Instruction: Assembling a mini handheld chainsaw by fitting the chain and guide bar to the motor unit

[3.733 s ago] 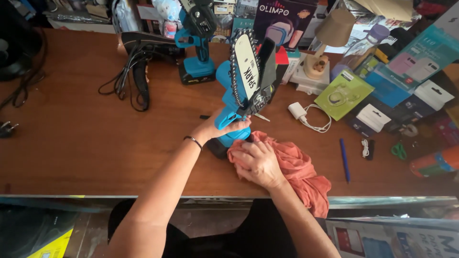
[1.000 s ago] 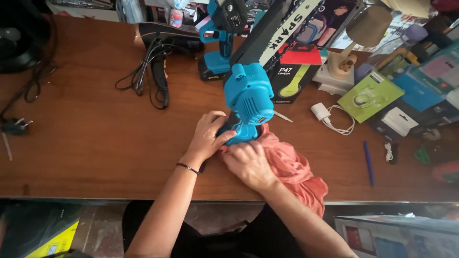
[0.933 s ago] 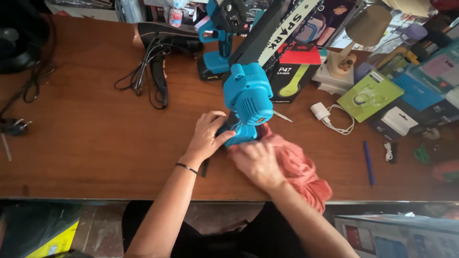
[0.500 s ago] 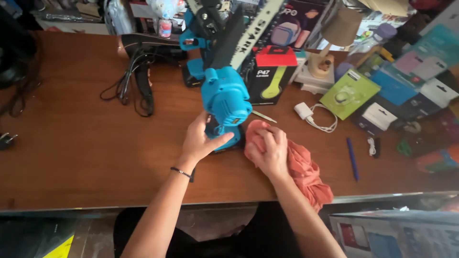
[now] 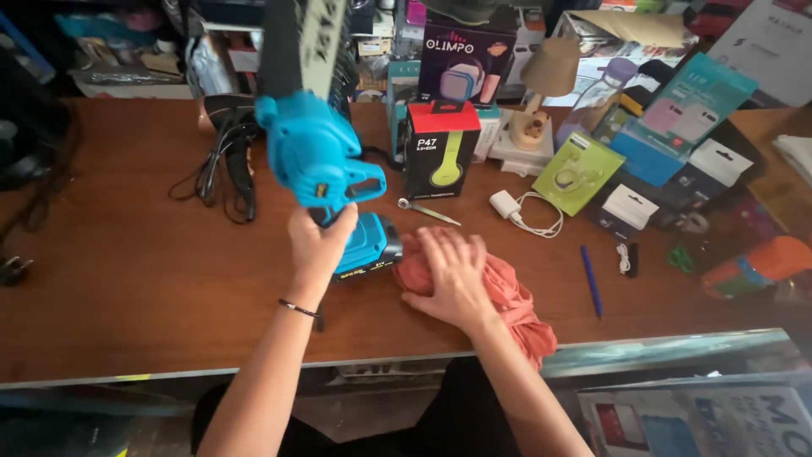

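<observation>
My left hand (image 5: 319, 245) grips the handle of a bright blue cordless mini chainsaw (image 5: 317, 156), held upright above the wooden table (image 5: 127, 271). Its bar points away from me toward the shelves, and its blue battery base (image 5: 368, 244) sits just right of my fingers. My right hand (image 5: 450, 275) lies flat with spread fingers on a crumpled salmon-pink cloth (image 5: 507, 300) that rests on the table next to the battery and hangs over the near edge.
A black corded appliance (image 5: 228, 156) lies at the back left. A headphone box (image 5: 440, 148), a small wrench (image 5: 429, 211), a white charger with cable (image 5: 520, 210), a blue pen (image 5: 590, 279) and several packaged goods crowd the back right. An orange item (image 5: 748, 267) sits far right.
The chainsaw has been lifted higher and tipped upright, away from the cloth. My right hand has shifted from bunching the cloth beside the saw to resting flat on top of it.
</observation>
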